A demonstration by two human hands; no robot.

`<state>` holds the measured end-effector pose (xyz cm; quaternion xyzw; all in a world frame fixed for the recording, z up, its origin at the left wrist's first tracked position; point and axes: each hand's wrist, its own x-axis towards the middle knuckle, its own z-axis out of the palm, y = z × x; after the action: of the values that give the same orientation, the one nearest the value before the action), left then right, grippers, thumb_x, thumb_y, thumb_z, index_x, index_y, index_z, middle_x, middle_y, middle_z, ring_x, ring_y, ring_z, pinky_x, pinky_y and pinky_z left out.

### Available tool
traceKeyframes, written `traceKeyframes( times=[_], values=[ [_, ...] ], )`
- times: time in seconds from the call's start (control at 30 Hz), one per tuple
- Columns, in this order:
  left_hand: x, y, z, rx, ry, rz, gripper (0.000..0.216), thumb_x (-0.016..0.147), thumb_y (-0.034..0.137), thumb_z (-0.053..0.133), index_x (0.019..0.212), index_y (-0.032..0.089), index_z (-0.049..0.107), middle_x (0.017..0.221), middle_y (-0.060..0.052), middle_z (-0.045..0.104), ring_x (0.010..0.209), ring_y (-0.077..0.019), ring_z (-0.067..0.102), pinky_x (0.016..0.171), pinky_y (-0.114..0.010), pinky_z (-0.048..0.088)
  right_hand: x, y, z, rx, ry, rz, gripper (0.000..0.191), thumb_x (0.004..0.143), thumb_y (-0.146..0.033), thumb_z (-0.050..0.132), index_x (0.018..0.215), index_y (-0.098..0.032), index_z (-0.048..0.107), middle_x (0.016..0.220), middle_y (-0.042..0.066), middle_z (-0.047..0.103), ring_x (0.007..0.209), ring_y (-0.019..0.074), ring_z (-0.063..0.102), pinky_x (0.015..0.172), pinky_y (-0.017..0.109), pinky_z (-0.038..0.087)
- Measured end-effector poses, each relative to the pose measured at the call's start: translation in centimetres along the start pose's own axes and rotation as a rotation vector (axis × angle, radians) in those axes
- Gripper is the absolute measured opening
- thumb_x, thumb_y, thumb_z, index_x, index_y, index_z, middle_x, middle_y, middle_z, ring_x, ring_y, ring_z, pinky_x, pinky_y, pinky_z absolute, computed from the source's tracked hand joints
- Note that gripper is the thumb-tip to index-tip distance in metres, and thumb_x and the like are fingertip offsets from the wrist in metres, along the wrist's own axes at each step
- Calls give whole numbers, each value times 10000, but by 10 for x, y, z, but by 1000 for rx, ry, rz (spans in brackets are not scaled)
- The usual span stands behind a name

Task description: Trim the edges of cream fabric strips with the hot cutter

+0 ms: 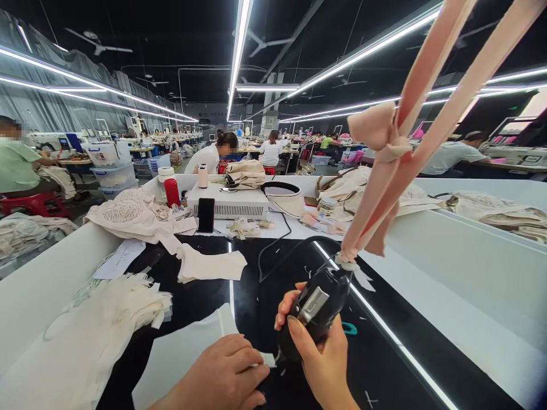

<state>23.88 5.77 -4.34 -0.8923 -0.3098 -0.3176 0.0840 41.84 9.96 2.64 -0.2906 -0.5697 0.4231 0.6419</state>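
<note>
My right hand (322,353) is wrapped around a black corded power tool (314,304) with a metal plate on its side. The tool hangs from knotted pink fabric straps (384,171), and its lower end is close to a fabric edge. Under my left hand (231,370) lies a pale white fabric piece (179,347), its edge gripped by closed fingers. A narrow end of the fabric sticks out past the fingertips toward the tool. Just beyond is a cream cut piece (211,265) on the black tabletop (256,290).
At the left lies a stack of pale fabric pieces (98,336). Lace bra parts (128,213), a phone (206,215) and a white box machine (231,199) stand behind. A teal clip-like item (349,328) is right of the tool. Co-workers sit farther off.
</note>
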Motion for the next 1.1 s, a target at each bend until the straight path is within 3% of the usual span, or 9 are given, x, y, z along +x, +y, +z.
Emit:
traceKeyframes(
  times=[0.13, 0.3, 0.47, 0.93, 1.1],
  values=[
    [1, 3, -1, -13, -23, 14, 183, 1022, 322, 584, 1088, 159, 631, 966, -37, 718, 903, -174, 683, 891, -292, 592, 0, -1, 1, -2, 5, -20, 314, 896, -343, 744, 1153, -292, 570, 859, 3, 656, 624, 150, 635, 574, 289, 577],
    [3, 6, -23, -23, -157, -68, 188, 1017, 309, 617, 1126, 156, 631, 1072, -61, 725, 983, -205, 693, 923, -312, 593, 1, -5, 7, 32, 9, -55, 330, 884, -367, 758, 1139, -282, 566, 832, -15, 643, 602, 132, 616, 543, 268, 562],
    [0, 3, -29, -41, -241, -98, 214, 1010, 270, 617, 1185, 147, 621, 1117, -84, 716, 1032, -226, 700, 925, -356, 608, 2, -5, 8, 59, 7, -37, 344, 879, -353, 767, 1158, -294, 574, 847, -29, 643, 619, 122, 613, 561, 261, 559],
    [2, 1, -35, -74, -258, -157, 157, 981, 229, 648, 1121, 160, 643, 1078, -71, 711, 988, -229, 702, 841, -346, 629, 1, -6, 8, 98, 7, -34, 330, 874, -335, 775, 1149, -286, 599, 841, -23, 651, 627, 118, 622, 566, 253, 566],
    [0, 2, -32, -90, -254, -157, 196, 971, 224, 660, 1152, 155, 637, 1109, -83, 709, 1019, -244, 697, 886, -366, 628, 3, -6, 10, 114, 9, -35, 323, 878, -323, 775, 1158, -305, 613, 843, -34, 656, 632, 110, 633, 581, 241, 573]
  ],
)
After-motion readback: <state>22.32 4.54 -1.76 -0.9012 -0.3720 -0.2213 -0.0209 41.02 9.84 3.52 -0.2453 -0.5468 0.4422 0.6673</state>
